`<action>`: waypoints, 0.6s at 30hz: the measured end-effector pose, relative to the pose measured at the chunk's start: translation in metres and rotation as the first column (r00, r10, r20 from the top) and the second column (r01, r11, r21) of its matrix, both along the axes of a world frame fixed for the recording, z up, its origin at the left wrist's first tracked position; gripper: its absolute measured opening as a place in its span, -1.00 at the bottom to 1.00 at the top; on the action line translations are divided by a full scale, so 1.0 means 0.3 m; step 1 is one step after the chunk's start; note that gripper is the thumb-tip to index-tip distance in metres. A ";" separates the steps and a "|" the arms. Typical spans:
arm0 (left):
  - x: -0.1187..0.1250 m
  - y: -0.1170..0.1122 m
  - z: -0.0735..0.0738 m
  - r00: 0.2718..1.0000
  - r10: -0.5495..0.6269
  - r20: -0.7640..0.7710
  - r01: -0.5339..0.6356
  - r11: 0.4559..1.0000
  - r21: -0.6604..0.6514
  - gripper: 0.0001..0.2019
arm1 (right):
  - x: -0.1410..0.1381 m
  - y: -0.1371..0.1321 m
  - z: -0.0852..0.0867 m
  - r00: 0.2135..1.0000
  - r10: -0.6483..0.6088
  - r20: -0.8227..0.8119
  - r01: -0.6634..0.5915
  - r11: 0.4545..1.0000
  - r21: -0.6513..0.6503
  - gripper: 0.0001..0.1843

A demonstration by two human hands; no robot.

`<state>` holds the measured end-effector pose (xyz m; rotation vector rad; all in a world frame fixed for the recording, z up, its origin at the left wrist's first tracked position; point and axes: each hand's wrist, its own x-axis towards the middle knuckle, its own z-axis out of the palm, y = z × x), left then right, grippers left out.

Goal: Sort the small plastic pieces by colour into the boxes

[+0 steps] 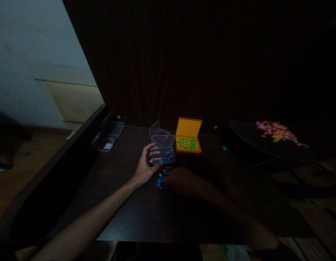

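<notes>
My left hand (pixel 145 164) grips a small clear plastic box (pixel 163 150) by its left side, fingers behind it and thumb at the front edge. The hinged lid stands up, and several small blue pieces (pixel 168 158) lie inside. Just below the box, a loose pile of blue pieces (pixel 159 182) with a few pale bits rests on the dark tabletop. Over the pile's right side, my right hand (pixel 181 179) reaches down with fingers curled together. Shadow hides its fingertips and anything between them.
An orange box (pixel 199 148) with its lid up holds green pieces. Another clear box (pixel 155 129) stands behind mine. Two clear cases (pixel 117 129) sit open by the left side panel (pixel 52 163). Colourful pieces (pixel 278 132) lie heaped on a dark surface at right.
</notes>
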<state>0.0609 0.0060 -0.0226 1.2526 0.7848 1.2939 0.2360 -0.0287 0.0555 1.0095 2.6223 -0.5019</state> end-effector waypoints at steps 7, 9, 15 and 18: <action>0.000 0.001 0.008 1.000 0.015 -0.014 -0.014 1.000 0.020 -0.29 | 0.018 0.008 -0.014 0.998 -0.062 -0.021 0.062 0.997 0.037 -0.86; 0.000 0.002 0.013 1.000 0.025 -0.014 -0.025 0.999 0.031 -0.28 | 0.016 0.009 -0.017 0.999 -0.052 -0.011 0.053 0.998 0.044 -0.87; 0.000 0.006 0.019 0.998 0.047 -0.037 -0.045 0.998 0.037 -0.27 | 0.012 0.012 -0.021 1.000 -0.025 -0.015 0.026 0.998 0.057 -0.82; 0.000 0.003 0.021 0.999 0.032 -0.039 -0.031 0.999 0.034 -0.28 | 0.020 0.014 -0.019 1.000 -0.026 -0.013 0.027 0.998 0.051 -0.81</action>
